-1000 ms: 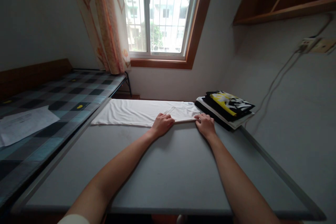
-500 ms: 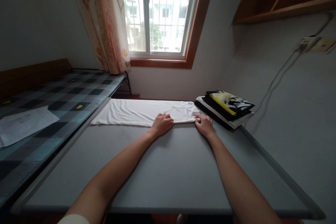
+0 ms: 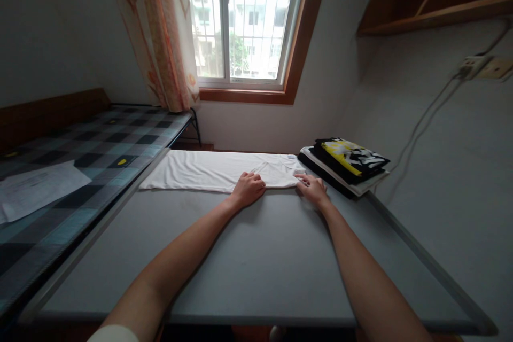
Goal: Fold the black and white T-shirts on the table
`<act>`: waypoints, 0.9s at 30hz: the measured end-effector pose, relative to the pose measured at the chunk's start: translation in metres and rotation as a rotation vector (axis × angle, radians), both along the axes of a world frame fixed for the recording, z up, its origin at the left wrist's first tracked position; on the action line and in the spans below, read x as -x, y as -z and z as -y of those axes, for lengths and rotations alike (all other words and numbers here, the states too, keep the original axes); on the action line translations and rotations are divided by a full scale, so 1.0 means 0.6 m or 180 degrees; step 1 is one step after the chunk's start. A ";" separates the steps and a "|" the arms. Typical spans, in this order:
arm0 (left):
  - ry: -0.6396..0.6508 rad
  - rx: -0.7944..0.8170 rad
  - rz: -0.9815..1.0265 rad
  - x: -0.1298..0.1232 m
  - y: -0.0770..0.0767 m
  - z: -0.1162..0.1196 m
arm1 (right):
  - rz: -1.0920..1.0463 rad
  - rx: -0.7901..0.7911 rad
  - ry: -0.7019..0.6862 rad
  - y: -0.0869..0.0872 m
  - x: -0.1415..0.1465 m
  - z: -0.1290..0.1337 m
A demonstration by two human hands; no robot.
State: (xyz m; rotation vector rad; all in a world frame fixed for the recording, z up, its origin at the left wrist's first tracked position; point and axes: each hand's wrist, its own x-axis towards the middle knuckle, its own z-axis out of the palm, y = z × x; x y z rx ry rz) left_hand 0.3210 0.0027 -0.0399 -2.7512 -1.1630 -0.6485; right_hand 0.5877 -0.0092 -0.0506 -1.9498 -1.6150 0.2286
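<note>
A white garment (image 3: 200, 171), folded into a long strip, lies across the far part of the grey table (image 3: 264, 262). On its near edge, right of the middle, rests my left hand (image 3: 248, 188), its fingers curled on the fabric. My right hand (image 3: 313, 191) is at the garment's near right corner, thumb and fingertips closed on the cloth. Just beyond my right hand sits a stack of folded clothes (image 3: 344, 163), with a black, yellow and white piece on top.
Left of the table stands a bed with a checkered cover (image 3: 96, 144) and paper sheets (image 3: 44, 187) on it. A curtain (image 3: 160, 37) hangs by the window. At the right wall, a cable (image 3: 425, 112) runs down from a socket, below a wooden shelf (image 3: 436, 16).
My right hand has shifted very slightly at the garment's corner. My left hand and the garment look nearly unchanged.
</note>
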 end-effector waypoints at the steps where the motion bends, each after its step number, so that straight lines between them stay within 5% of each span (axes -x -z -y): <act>1: 0.0002 -0.0009 0.0004 0.000 0.000 0.000 | -0.0136 -0.0057 -0.0005 0.002 -0.002 -0.003; 12: 0.0023 -0.0026 0.0020 0.001 0.000 0.000 | -0.1581 -0.0776 -0.0594 0.004 -0.020 -0.017; 27: 0.0043 -0.0075 0.0042 0.000 0.003 -0.001 | -0.0575 -0.0333 -0.0477 0.016 -0.024 -0.013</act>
